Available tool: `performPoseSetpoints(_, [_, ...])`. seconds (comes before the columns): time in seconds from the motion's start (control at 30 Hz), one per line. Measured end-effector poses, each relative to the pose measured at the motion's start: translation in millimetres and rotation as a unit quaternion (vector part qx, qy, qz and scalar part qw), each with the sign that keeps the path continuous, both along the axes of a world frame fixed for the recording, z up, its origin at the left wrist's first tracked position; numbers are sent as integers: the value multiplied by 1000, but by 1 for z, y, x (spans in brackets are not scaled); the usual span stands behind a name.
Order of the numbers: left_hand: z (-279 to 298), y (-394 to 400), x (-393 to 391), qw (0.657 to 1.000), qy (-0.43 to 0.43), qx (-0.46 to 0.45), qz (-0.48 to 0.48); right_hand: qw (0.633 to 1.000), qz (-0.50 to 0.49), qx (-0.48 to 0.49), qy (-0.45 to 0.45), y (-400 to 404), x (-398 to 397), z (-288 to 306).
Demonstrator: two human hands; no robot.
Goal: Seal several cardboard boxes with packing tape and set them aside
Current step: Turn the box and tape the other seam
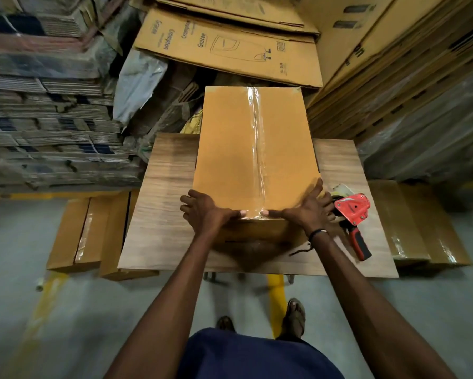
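Observation:
A brown cardboard box point(230, 149) lies on a small wooden table point(164, 203), its long side pointing away from me. A strip of clear packing tape point(257, 138) runs down its centre seam to the near edge. My left hand point(205, 212) grips the near left corner, fingers curled down the side and thumb laid along the near edge. My right hand point(309, 209) rests on the near right corner with fingers spread straight. Both thumb tips press the tape end. A red tape dispenser point(353, 214) with a black handle lies on the table just right of my right hand.
Taped boxes lie on the floor left point(85, 233) and right point(421, 228) of the table. Stacks of flattened cartons rise at the left point(46, 119) and right point(407, 77). A printed flat carton point(230, 47) leans behind the box. My feet stand near yellow floor lines.

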State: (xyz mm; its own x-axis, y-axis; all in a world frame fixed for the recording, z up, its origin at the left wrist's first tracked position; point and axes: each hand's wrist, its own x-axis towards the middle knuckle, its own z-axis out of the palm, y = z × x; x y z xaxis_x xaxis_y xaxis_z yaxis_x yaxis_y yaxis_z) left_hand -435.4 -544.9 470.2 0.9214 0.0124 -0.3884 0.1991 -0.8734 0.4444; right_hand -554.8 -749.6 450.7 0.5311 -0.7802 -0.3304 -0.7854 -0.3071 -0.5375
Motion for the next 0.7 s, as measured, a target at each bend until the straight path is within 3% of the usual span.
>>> performPoseSetpoints(0.23, [-11, 35, 34, 1000, 7, -16, -10, 999, -16, 32, -35, -12, -6, -3])
performPoseSetpoints(0.4, [-4, 20, 26, 997, 70, -23, -32, 1000, -8, 26, -3, -2, 3, 2])
performPoseSetpoints(0.53, [1, 2, 5, 999, 32, 14, -21, 1000, 4, -2, 30, 5, 3, -1])
performPoseSetpoints(0.7, [-2, 17, 20, 999, 31, 15, -33, 1000, -6, -7, -12, 0, -3, -6])
